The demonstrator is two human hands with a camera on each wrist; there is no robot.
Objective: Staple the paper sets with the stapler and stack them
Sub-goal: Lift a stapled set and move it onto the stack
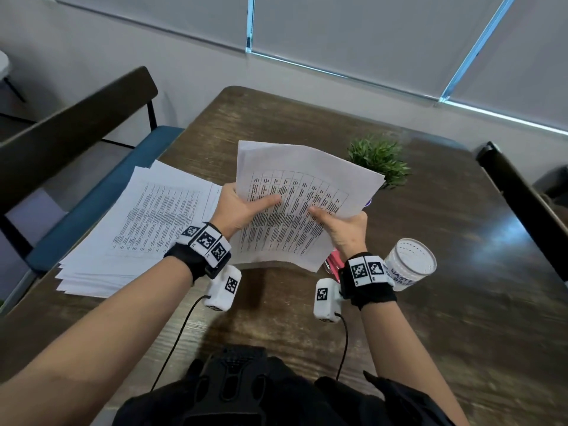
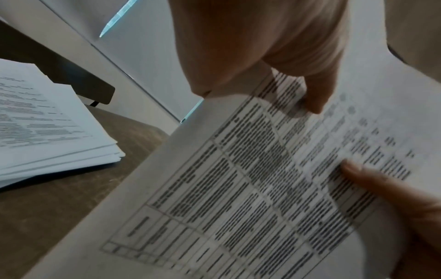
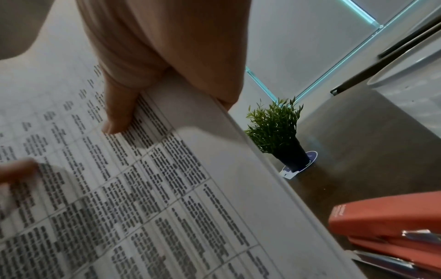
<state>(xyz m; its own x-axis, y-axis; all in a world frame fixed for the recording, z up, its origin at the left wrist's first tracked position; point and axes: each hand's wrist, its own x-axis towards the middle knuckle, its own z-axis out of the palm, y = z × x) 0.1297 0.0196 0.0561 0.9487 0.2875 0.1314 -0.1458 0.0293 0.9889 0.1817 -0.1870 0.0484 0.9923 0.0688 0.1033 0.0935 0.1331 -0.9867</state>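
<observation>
The paper set (image 1: 302,207) was held tilted above the table (image 1: 430,241), the left hand (image 1: 238,210) pinching its left edge and the right hand (image 1: 344,226) its right edge, each thumb pressed on the printed top sheet. Beneath the right wrist lay the red stapler (image 3: 391,226), beside a clear cup (image 1: 410,262). To the left a loose paper pile (image 1: 138,229) rested on the table, and farther back stood a small potted plant (image 1: 379,158).

The tabletop (image 1: 430,302) is dark grained wood with a soft sheen. The paper set (image 1: 307,167) is matt white paper. The stapler (image 3: 386,217) is smooth red plastic with shiny metal.
</observation>
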